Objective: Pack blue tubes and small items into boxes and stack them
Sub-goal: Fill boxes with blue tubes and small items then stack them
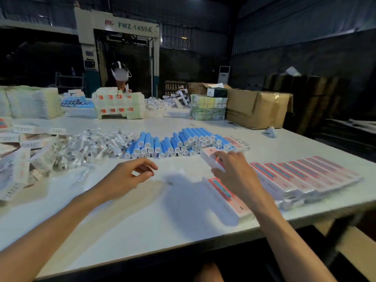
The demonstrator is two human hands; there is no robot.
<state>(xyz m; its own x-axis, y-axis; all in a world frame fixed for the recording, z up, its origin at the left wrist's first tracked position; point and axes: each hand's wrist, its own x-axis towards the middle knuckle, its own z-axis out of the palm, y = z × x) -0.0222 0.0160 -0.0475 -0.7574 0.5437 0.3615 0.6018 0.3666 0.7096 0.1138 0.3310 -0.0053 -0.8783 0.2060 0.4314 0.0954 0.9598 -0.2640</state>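
Right hand (pixel 230 169): holds pink box (pixel 208 158). Left hand (pixel 130 174): loosely curled, empty; blue tubes (pixel 173 143) just beyond, axes pointing away.

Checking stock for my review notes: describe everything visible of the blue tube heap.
The blue tubes lie heaped in layers on the white table, side by side, white caps facing the camera. They look like smooth plastic, all alike. Clear-wrapped small items meet the heap's left end; a flat pink box lies at its right end. Neither the right hand nor the left hand touches them.
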